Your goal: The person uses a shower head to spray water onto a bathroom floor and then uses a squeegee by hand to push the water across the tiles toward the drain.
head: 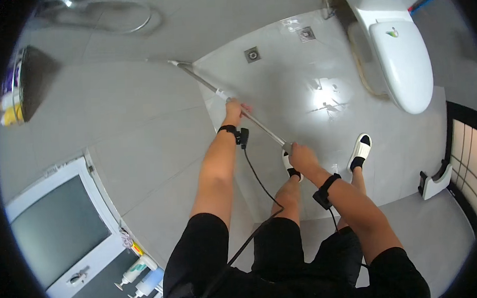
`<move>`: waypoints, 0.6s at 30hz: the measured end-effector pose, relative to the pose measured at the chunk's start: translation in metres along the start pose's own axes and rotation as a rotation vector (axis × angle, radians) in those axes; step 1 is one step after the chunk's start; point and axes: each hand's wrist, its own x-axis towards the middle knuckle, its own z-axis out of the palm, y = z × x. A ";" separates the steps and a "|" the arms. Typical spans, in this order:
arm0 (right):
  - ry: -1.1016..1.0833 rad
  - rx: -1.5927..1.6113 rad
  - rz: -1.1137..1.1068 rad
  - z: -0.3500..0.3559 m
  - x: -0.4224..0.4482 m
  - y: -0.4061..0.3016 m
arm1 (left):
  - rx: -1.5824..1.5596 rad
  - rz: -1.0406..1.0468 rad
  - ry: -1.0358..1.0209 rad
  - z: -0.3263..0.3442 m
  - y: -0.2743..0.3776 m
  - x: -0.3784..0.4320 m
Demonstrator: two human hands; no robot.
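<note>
Both of my hands grip a long metal pole [263, 126] that runs slantwise across the view. My left hand [233, 110] is wrapped around it farther along, close to a white collar [221, 94]. Nearer to me, my right hand [304, 159] holds the grey end grip [287, 147]. At the pole's far end a narrow, pale head [175, 63] lies by the room's corner, where walls and floor meet; its exact kind is too small to tell. Below it spreads a glossy tiled floor [275, 75] with bright reflections.
A white toilet [403, 66] with its lid down stands at right. Two floor drains, one square [252, 55] and one slatted [306, 34], sit near the far wall. Pump bottles [146, 281] are beside a framed door [62, 228] at lower left. A wall shelf [20, 86] holds bottles.
</note>
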 end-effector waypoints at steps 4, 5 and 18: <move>0.061 0.005 0.007 -0.035 0.010 0.044 | 0.092 -0.029 -0.029 0.060 0.017 -0.002; 0.052 0.017 0.057 -0.045 0.002 0.061 | 0.057 -0.047 -0.050 0.079 0.016 -0.009; 0.245 0.005 0.221 -0.133 -0.153 0.277 | 0.277 0.035 -0.256 0.355 -0.048 -0.146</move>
